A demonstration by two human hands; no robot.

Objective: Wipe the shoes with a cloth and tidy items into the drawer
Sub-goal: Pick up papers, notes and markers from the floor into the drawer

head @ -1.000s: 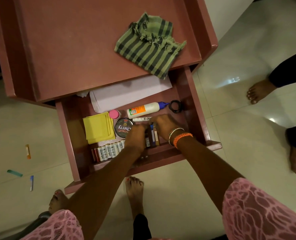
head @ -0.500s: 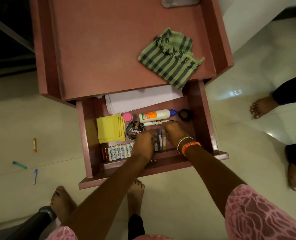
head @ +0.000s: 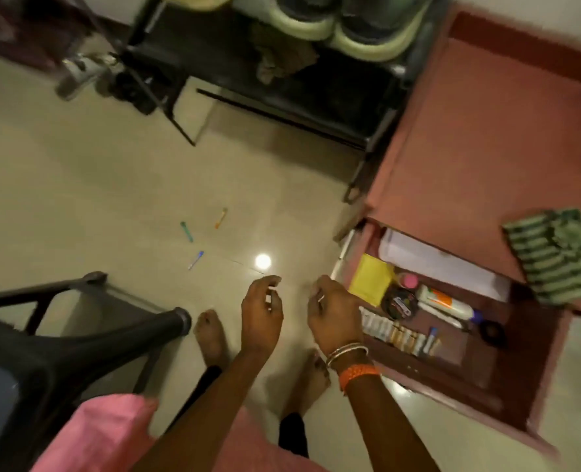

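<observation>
The open drawer [head: 459, 376] of the reddish cabinet lies at the right, holding yellow notes [head: 372, 279], a polish tin [head: 399, 303], a glue bottle [head: 445, 303], batteries and pens. A green striped cloth [head: 558, 257] rests on the cabinet top. Shoes [head: 360, 28] with pale soles sit on a black rack at the top. Three pens lie on the floor: orange [head: 221, 218], teal [head: 186, 231], blue [head: 196, 259]. My left hand [head: 261, 313] and right hand [head: 333, 313] hover over the floor left of the drawer, fingers loosely curled, holding nothing.
A black plastic stool [head: 61, 338] stands at the lower left. The black shoe rack [head: 282, 97] fills the top centre beside the cabinet [head: 486, 148]. My bare feet are on the pale tiled floor below my hands. The picture is blurred.
Both hands have come out of the drawer and moved left over the floor. My view has swung left, bringing the shoe rack, stool and floor pens into sight.
</observation>
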